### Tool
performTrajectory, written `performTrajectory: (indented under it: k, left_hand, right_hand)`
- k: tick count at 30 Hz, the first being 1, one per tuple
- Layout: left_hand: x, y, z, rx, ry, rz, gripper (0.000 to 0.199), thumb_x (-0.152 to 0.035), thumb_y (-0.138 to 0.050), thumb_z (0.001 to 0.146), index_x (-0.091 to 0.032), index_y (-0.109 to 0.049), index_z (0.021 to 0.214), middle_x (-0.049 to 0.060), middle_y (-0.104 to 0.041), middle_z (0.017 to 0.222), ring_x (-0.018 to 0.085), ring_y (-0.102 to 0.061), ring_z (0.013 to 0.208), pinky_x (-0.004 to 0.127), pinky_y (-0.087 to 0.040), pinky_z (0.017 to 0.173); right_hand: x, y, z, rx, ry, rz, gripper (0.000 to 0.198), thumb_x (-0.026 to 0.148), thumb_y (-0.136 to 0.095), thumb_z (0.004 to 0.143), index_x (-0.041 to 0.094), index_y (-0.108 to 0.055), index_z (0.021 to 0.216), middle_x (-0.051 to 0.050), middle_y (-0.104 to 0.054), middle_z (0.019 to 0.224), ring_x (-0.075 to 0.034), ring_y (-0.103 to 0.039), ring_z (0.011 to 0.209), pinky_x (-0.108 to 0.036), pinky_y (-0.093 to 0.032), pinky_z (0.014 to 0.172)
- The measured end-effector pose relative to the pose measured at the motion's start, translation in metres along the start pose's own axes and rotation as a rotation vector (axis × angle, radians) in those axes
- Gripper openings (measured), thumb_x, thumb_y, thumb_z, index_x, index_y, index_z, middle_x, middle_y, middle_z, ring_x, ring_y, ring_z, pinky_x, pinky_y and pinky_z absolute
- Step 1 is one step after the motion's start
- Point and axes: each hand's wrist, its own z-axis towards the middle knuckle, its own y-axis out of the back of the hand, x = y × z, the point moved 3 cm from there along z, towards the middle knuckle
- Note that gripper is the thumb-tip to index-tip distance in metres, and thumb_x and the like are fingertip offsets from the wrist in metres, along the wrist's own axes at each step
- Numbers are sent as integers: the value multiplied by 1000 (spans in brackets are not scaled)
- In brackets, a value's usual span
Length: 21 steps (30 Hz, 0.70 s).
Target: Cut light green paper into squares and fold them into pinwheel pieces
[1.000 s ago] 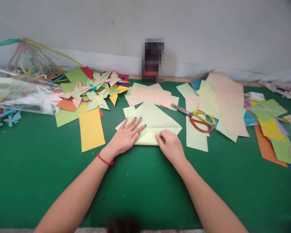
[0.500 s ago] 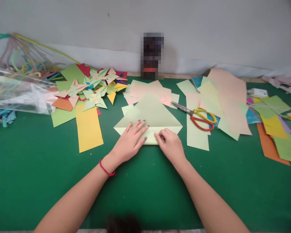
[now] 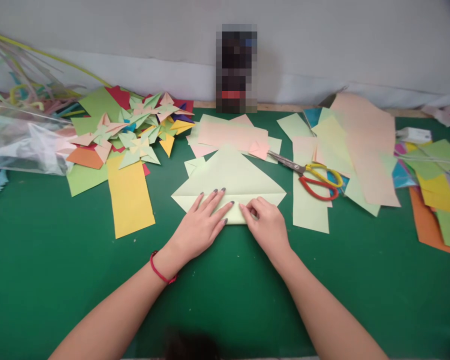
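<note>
A pale green sheet (image 3: pixel 230 172) lies on the green tabletop (image 3: pixel 225 300), directly in front of the person, between both hands. Its far part tapers to a point, a straight crease runs across it from side to side, and the near edge is folded over. The left hand (image 3: pixel 197 225) rests flat on the near left part of the sheet, its fingers extended and slightly spread, gripping nothing. The right hand (image 3: pixel 268 225) touches the folded part near its right end, fingers curled in, the thumb against the paper; whether they pinch it cannot be told. A red bracelet (image 3: pixel 159 270) circles the left wrist.

Just beside the sheet's upper left edge sits a small pale green piece (image 3: pixel 195 165). Beyond the sheet lie pink papers (image 3: pixel 232 135). To the right, scissors (image 3: pixel 303 172) with one yellow and one red handle lie across a pale green strip (image 3: pixel 310 215), blades toward the pink papers. To the left are a yellow sheet (image 3: pixel 130 205) and a heap of folded paper pieces (image 3: pixel 138 142).
</note>
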Motion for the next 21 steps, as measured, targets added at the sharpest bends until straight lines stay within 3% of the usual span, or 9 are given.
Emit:
performTrajectory:
  k: [21]
  left_hand:
    - [-4,-7,1,-10,90,14,46,-29,-29,94,-19,-30,139,7,-21,149,21,-22,136,45,-20,111]
  right_hand:
    - [0,-1,-1,0,-34,17,29,33,-46,88,19,-43,64,2,-46,62,-11,-42,58,-25,-31,62]
